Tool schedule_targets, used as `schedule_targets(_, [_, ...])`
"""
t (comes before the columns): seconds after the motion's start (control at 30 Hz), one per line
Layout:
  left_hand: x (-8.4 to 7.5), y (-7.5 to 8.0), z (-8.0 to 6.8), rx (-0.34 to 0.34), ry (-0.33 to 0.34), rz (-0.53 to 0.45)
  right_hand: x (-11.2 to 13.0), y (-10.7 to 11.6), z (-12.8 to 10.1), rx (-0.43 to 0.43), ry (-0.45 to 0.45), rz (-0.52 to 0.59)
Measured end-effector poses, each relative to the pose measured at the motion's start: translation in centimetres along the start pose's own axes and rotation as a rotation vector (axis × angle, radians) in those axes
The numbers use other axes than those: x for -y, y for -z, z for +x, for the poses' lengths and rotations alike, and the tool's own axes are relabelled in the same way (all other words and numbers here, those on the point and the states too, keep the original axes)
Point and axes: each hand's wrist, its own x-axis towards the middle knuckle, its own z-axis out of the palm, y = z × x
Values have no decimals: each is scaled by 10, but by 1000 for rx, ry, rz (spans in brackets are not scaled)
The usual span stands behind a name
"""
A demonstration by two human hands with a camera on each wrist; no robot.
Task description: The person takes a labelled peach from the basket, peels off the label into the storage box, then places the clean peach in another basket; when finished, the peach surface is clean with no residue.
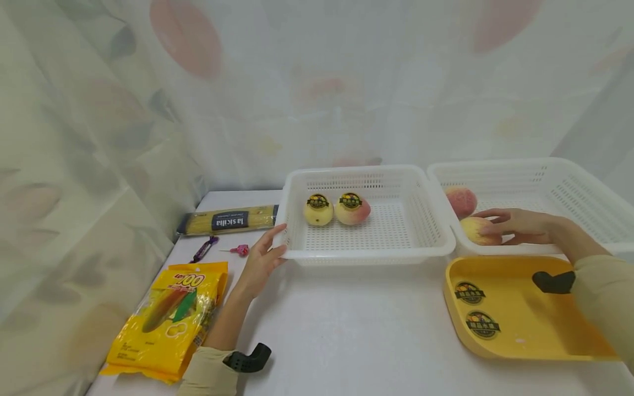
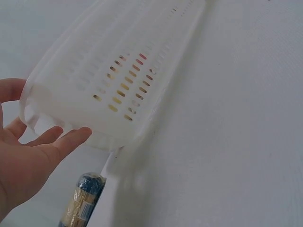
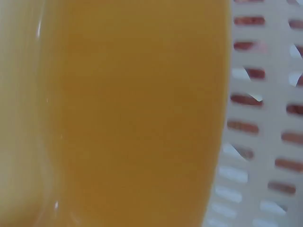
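My left hand (image 1: 258, 265) holds the left end of a white plastic basket (image 1: 369, 253), fingers at its rim. In the left wrist view, that hand (image 2: 31, 163) has its fingers around the basket's end (image 2: 66, 101). Two peaches (image 1: 318, 212) with dark stickers sit inside. My right hand (image 1: 530, 224) reaches into a second white basket (image 1: 495, 173) and grips a yellow-pink peach (image 1: 473, 230). A redder peach (image 1: 462, 201) lies just behind it. The right wrist view shows mostly the yellow tray (image 3: 137, 113) beside the slotted basket wall (image 3: 272, 85); the hand is hidden there.
The yellow tray (image 1: 525, 330) stands before the right basket, two loose stickers (image 1: 482, 324) on its left side. On the left lie a spaghetti packet (image 1: 228, 220), a purple-wrapped candy (image 1: 204, 249), a lollipop (image 1: 241, 250) and a yellow candy bag (image 1: 168, 319). A curtain hangs behind.
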Motion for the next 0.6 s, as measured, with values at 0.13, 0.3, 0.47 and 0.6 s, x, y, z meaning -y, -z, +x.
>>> schedule_targets(0.13, [-1, -1, 0, 1, 0, -4, -4, 8, -4, 9, -31, -66])
schedule_targets(0.3, [-1, 0, 0, 3, -2, -4, -5, 16, -12, 18, -4, -161])
schedule_targets(0.47, [0, 1, 0, 9, -4, -4, -8, 33, -20, -4, 95, -129])
schedule_targets(0.6, [0, 0, 0, 10, -1, -3, 1, 45, -26, -24, 190, -85])
